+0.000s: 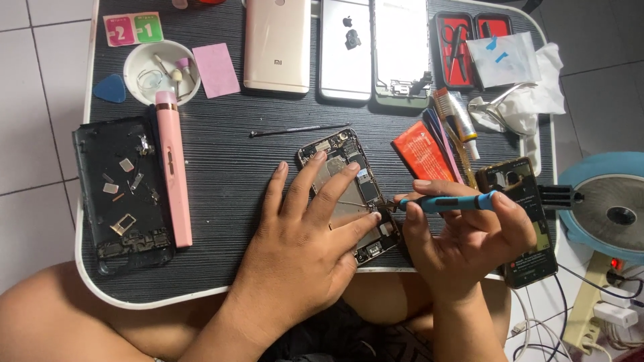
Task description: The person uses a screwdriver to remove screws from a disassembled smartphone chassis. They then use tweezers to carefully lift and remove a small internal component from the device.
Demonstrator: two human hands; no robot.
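The opened phone (350, 194) is lying face down near the front edge of the worktop (228, 154), back cover off, so the metal shields and little boards inside are showing. The left hand (305, 248) is resting flat on top of it, fingers spread and pressing the lower half down. The right hand (463, 238) is sitting just beside the phone on its right, pinching a blue-and-black screwdriver (446, 202) between thumb and fingertips, with the tip touching the phone's right edge by the left index finger.

The worktop is a dark, wood-grain tray table with a white rim and rounded corners, standing on a white tiled floor (40, 100), and the person's bare knees are poking out under it.

Around it: an orange battery (421, 153) just right of the phone, a thin metal pick (298, 131) above it, a smooth pink pen-shaped tool (173, 167), a black phone back (121, 191) holding loose metal bits, a white round dish (144, 64) and a blue guitar-pick-shaped opener (109, 88). Another phone (526, 221) with its screen lit is sitting in a holder on the far right.
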